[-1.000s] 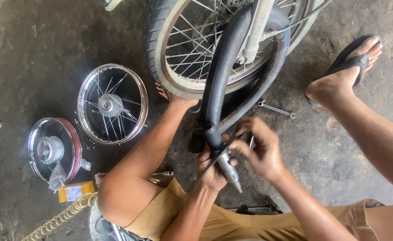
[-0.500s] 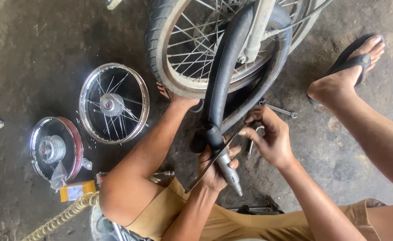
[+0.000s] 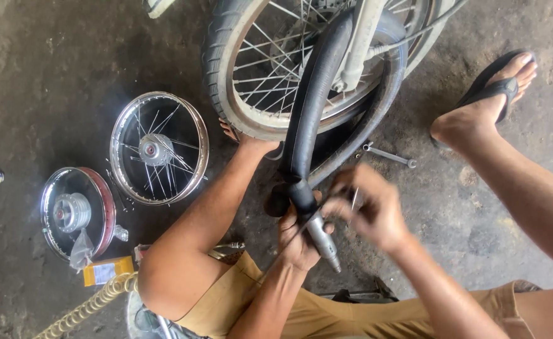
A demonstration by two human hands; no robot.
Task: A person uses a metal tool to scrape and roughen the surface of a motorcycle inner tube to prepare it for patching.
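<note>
Hands working at the inner tube (image 3: 308,119): left hand (image 3: 298,235) is gripping its pinched lower end beside a metal nozzle (image 3: 324,242); right hand (image 3: 374,210), blurred, is closing around something small. Hanging from the spoked wheel (image 3: 245,81), the tube looks soft, light and floppy, best held near that end.

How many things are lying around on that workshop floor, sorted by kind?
Loose spoked wheel rims on the floor: 2
Tyred wheels on the bike: 1
Black inner tubes, held by the left hand: 1
Spanners: 1
Small yellow boxes: 1
Ribbed yellow hoses: 1
Total: 7
</note>
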